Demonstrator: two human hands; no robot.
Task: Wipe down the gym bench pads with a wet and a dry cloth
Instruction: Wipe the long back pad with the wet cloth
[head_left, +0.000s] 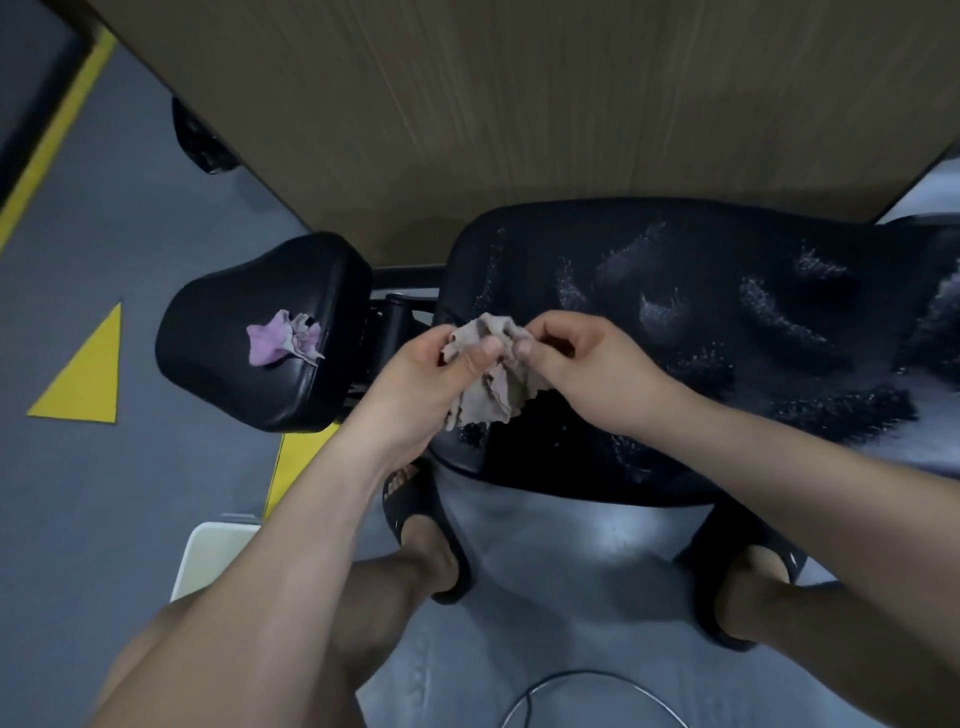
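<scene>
A crumpled grey-brown cloth (491, 387) hangs between my hands just above the near left part of the long black bench pad (727, 332). My left hand (431, 369) pinches its left side and my right hand (576, 364) pinches its right side. Wet streaks and droplets cover the long pad. A second cloth, pink and grey (283, 338), lies bunched on the smaller black seat pad (234, 374) to the left. A gap with the metal frame (395, 306) separates the two pads.
A wood-grain wall panel (519, 104) stands right behind the bench. Grey floor with yellow markings (83, 374) spreads to the left. A white container (213, 561) sits by my left leg. My feet in black slides (426, 530) stand under the pad edge. A thin cable loop (587, 691) lies on the floor.
</scene>
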